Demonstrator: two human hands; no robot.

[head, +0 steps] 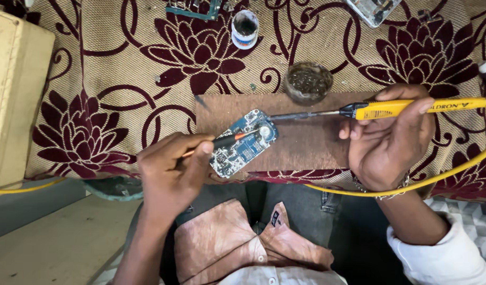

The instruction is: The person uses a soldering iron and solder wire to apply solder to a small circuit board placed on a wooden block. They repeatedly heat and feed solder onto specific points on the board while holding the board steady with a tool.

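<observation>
A small blue circuit board (244, 143) lies tilted on a brown wooden board (306, 142). My left hand (172, 171) grips a thin black and orange tool (227, 140) whose tip rests on the circuit board. My right hand (388, 140) holds a yellow-handled soldering iron (396, 108), its metal tip pointing left and touching the circuit board's upper right end. A yellow cord (454, 169) runs from the iron around my right wrist.
A round dish of dark paste (308, 82) sits behind the wooden board. A small white-rimmed jar (245, 27) and other circuit boards (374, 9) lie farther back on the maroon floral cloth (121, 79). A cream box (13, 95) stands at the left.
</observation>
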